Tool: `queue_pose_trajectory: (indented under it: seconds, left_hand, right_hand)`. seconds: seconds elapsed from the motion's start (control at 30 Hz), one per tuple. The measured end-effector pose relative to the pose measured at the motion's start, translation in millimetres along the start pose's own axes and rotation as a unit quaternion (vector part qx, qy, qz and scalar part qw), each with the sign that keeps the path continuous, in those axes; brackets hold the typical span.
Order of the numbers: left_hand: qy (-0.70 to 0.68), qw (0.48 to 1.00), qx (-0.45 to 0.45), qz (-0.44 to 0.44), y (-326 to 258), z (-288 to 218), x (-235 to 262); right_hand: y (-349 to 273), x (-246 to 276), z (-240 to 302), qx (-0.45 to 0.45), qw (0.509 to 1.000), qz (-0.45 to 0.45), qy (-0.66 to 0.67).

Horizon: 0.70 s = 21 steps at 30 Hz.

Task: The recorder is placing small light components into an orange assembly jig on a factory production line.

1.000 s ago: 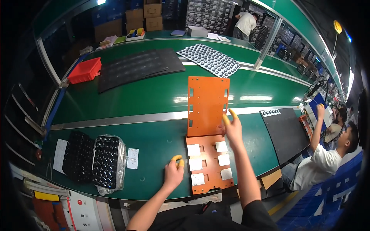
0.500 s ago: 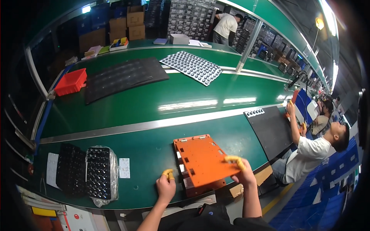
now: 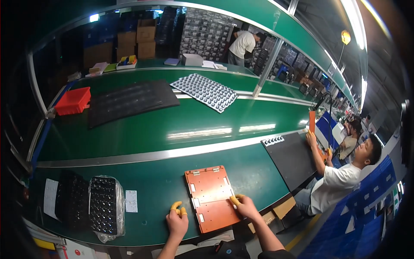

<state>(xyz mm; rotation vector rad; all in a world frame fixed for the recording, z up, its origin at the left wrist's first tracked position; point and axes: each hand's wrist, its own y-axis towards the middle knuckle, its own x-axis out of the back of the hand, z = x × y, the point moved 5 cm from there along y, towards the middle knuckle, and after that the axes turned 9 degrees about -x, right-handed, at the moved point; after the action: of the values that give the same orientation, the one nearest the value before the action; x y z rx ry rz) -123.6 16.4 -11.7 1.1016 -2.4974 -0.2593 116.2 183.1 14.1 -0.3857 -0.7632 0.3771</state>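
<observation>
On the green workbench in front of me lies an orange, flat hinged fixture (image 3: pixel 212 196), with metal hinges along its far edge and slots along its sides. Its top plate looks flat on the base. My right hand (image 3: pixel 246 207) has its fingers at the plate's right edge, closed around it. Left of the fixture, my left hand (image 3: pixel 177 218) is apart from it; it holds nothing, with its fingers bent and slightly apart. Yellow finger covers show on both hands. A white printed sheet (image 3: pixel 131 201) is to the left on the bench.
At left sit a plastic-wrapped tray of black round parts (image 3: pixel 103 206) and a dark stack (image 3: pixel 74 200). Across the bench are a red bin (image 3: pixel 73 102), black sheets (image 3: pixel 133 101) and a silver dimpled tray (image 3: pixel 206 92). A black mat (image 3: pixel 291 159) and a seated person (image 3: pixel 345 185) are at right.
The orange top plate, tilted up in my right hand before, has come down flat. My right hand has moved left and lower with it. The whole view has shifted slightly.
</observation>
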Motion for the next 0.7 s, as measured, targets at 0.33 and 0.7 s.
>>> queue_pose_trajectory:
  seconds: [0.33, 0.7]
  left_hand:
    - [0.028, 0.999, -0.022, 0.005, 3, -6, 0]
    - [-0.005, 1.0, -0.019, 0.02, 1, 2, -6]
  right_hand:
    - [27, 2, -23, -0.003, 0.997, -0.017, 0.074]
    - [25, 101, -101, -0.105, 0.979, -0.133, 0.116]
